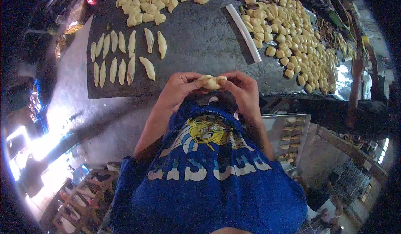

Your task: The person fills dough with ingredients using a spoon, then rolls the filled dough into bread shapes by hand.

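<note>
Between both hands, just above the near edge of the dark work table (188, 37), is a pale piece of dough (212, 83). My left hand (182, 88) pinches its left end with thumb and fingers. On the other end my right hand (241, 88) has its fingers closed in the same way. To the left lie two rows of long, tapered dough pieces (113, 70). The nearest of these to my left hand is a single tapered piece (147, 68).
A white rod (244, 33) lies across the table's middle right. Many small dough balls (300, 46) cover the right side, and flattened dough pieces (146, 6) sit at the back. A tray of shaped pieces (292, 138) is below right. Another person's arm (356, 83) shows at far right.
</note>
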The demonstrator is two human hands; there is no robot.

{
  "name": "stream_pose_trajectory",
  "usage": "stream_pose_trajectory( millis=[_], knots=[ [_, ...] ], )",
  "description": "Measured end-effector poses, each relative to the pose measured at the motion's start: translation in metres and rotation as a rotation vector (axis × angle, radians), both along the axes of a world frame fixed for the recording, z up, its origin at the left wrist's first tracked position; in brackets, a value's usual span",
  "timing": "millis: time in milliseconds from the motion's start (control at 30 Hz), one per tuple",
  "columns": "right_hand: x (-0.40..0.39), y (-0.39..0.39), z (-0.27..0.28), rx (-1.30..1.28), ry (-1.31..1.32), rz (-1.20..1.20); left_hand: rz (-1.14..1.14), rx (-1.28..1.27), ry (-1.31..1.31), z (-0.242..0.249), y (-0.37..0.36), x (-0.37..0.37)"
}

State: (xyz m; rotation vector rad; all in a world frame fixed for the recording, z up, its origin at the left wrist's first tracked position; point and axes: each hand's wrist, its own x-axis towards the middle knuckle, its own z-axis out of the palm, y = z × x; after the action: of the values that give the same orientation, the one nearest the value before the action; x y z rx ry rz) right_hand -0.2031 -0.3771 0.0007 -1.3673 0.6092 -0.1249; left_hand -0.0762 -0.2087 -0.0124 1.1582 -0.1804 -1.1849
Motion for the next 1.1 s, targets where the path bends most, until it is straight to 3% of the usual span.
stream_pose_trajectory(
  millis=[133,233,267,367,433,733,833,933,967,1033,1100],
  knots=[
    [0.002,0.001,0.004,-0.105,0.12,0.027,-0.043,0.058,-0.055,-0.003,-0.003,0.005],
    [-0.002,-0.001,-0.002,0.106,0.052,0.051,-0.082,0.202,-0.355,-0.001,-0.005,0.003],
    [0.0,0.001,-0.004,0.011,0.008,0.037,-0.093,0.249,-0.486,0.001,-0.007,0.003],
    [0.007,0.01,-0.004,-0.22,-0.063,0.046,-0.127,0.246,-0.527,0.006,-0.012,0.003],
    [0.011,0.007,0.004,-0.312,-0.036,0.13,-0.134,0.192,-0.499,0.003,-0.013,0.004],
    [0.011,0.0,-0.012,-0.425,0.01,0.039,-0.069,0.098,-0.345,-0.004,-0.005,0.0],
    [0.015,0.0,-0.005,-0.369,-0.124,0.108,-0.076,0.1,-0.351,-0.002,-0.003,0.005],
    [0.015,-0.005,-0.005,-0.475,0.102,0.172,-0.078,0.118,-0.374,-0.01,-0.004,0.01],
    [0.015,-0.006,-0.005,-0.351,0.091,0.17,-0.075,0.13,-0.379,-0.012,-0.003,0.011],
    [0.017,-0.006,-0.004,-0.099,0.068,0.167,0.014,0.138,-0.15,-0.014,-0.001,0.015],
    [0.017,-0.01,-0.011,-0.153,-0.001,0.251,0.039,0.074,-0.001,-0.02,0.0,0.018]
  ],
)
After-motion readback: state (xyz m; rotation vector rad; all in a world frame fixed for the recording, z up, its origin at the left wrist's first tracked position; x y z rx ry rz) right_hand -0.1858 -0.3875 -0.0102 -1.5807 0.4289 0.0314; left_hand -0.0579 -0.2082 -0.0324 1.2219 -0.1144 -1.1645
